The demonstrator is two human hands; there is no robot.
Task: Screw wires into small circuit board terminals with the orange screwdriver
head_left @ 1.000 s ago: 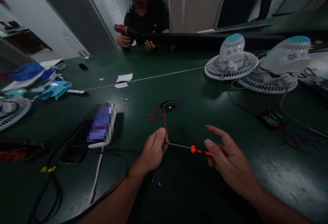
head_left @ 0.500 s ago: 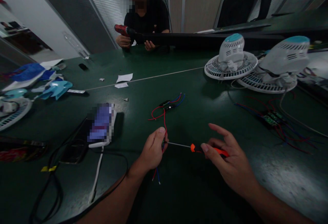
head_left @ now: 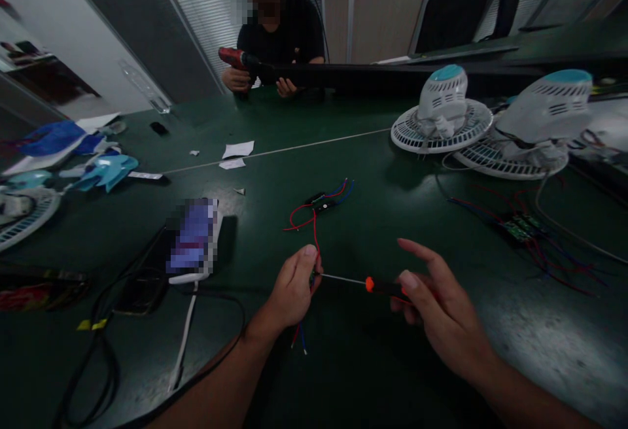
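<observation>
My left hand (head_left: 293, 285) is closed around a small circuit board (head_left: 313, 276), mostly hidden by the fingers. Red and blue wires (head_left: 300, 337) hang out below it. In my right hand (head_left: 444, 311) is a screwdriver (head_left: 385, 286) with an orange and black handle, held between thumb and fingers while the index finger sticks out. The screwdriver's tip meets the edge of the board at my left fingers. Just beyond my left hand lie two small dark modules (head_left: 321, 205) with red and blue leads; one red wire runs down to my left hand.
At left are a phone (head_left: 193, 236) on a white stand, black cables (head_left: 110, 370) and blue fan blades (head_left: 110, 171). Fan heads (head_left: 444, 115) and a wired circuit board (head_left: 523, 226) lie at right. Across the table, a person holds a red drill (head_left: 233, 57) against a long black bar (head_left: 363, 78).
My right thumb and fingers have shifted on the screwdriver handle, which appears turned, covering more of its orange part. My left hand stays nearly still.
</observation>
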